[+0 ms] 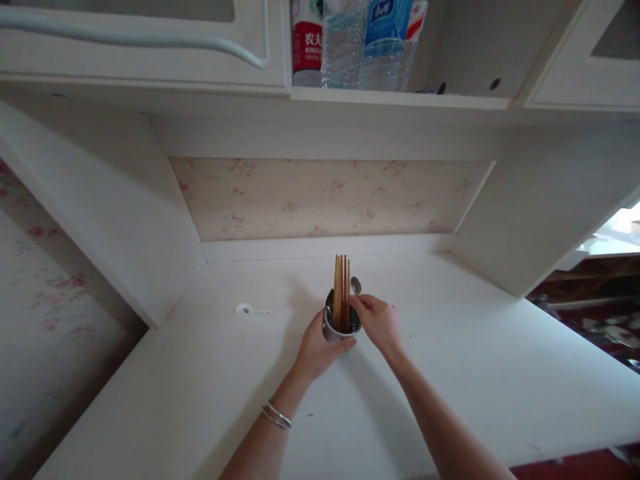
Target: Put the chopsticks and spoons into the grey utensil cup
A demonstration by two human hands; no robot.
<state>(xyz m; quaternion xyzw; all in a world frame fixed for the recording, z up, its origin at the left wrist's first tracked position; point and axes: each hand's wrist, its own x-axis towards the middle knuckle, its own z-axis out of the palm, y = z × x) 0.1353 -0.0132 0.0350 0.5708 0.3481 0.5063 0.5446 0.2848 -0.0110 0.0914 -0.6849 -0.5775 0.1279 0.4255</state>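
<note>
A small round cup (pixel 334 331) stands on the white counter (pixel 450 373), holding several wooden chopsticks (pixel 341 297) upright and a metal spoon (pixel 355 285). My left hand (pixel 317 348) wraps around the cup from the left and front, thumb along its rim. My right hand (pixel 379 322) reaches in from the right, fingers pinched at the spoon's handle at the cup's rim. Two thin bangles sit on my left wrist.
A white ceramic spoon (pixel 247 309) with a blue mark lies on the counter to the left. Floral wallpaper backs the recess, with white side walls either side. Overhead, a shelf holds plastic water bottles (pixel 360 43) beside a cabinet door.
</note>
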